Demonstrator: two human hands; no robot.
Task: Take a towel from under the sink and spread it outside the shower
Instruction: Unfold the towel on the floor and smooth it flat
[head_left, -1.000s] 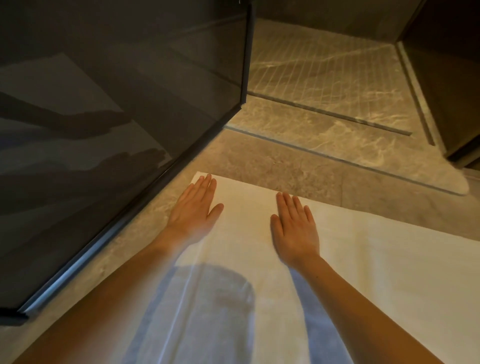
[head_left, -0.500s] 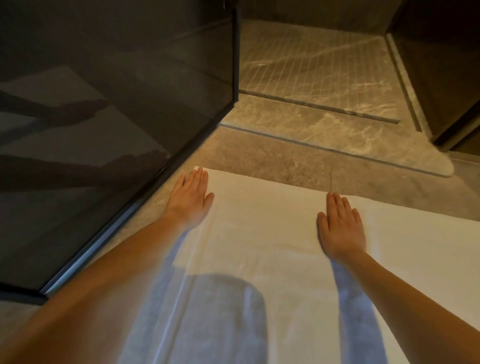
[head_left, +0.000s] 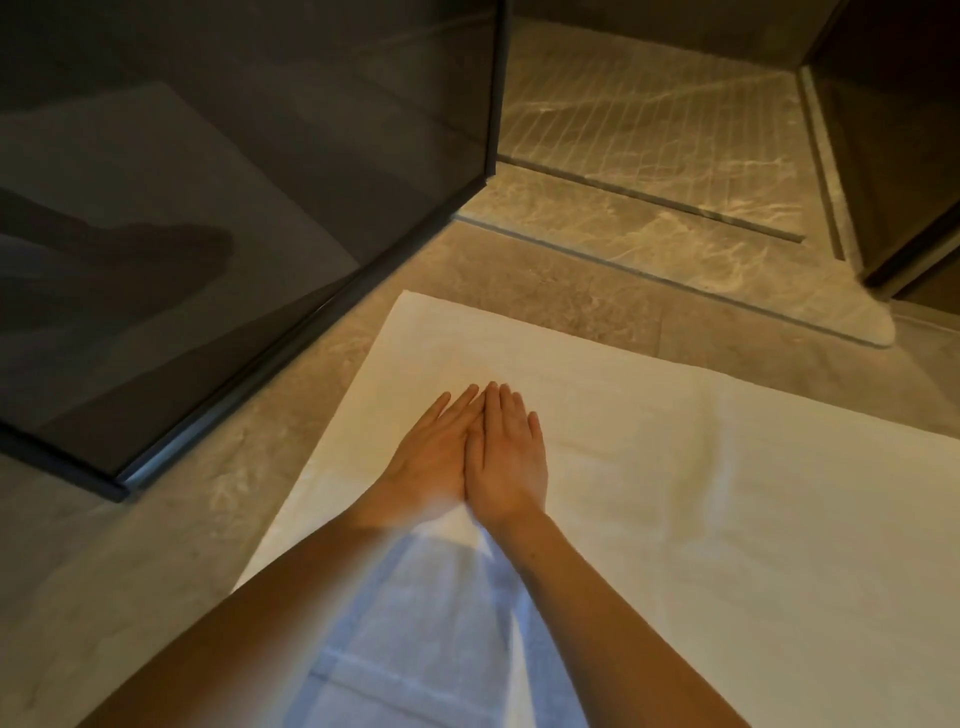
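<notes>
I see the white towel (head_left: 675, 493) spread flat on the marble floor (head_left: 545, 301), just outside the shower threshold, which lies ahead of the hands. Both hands rest on it palm down, fingers straight, nothing gripped. Left hand (head_left: 434, 457) and right hand (head_left: 511, 457) are pressed side by side, touching along the inner edges, fingertips pointing toward the shower. Most of the towel extends right of the right hand; its far left corner sits ahead and left of the left hand. Left of the left hand stands the dark glass shower door (head_left: 234, 208), its lower frame close to the towel's left edge but apart from it. Beyond the fingertips is the ribbed shower floor (head_left: 649, 114). Forearms cast bluish shadows on the towel's near part.
</notes>
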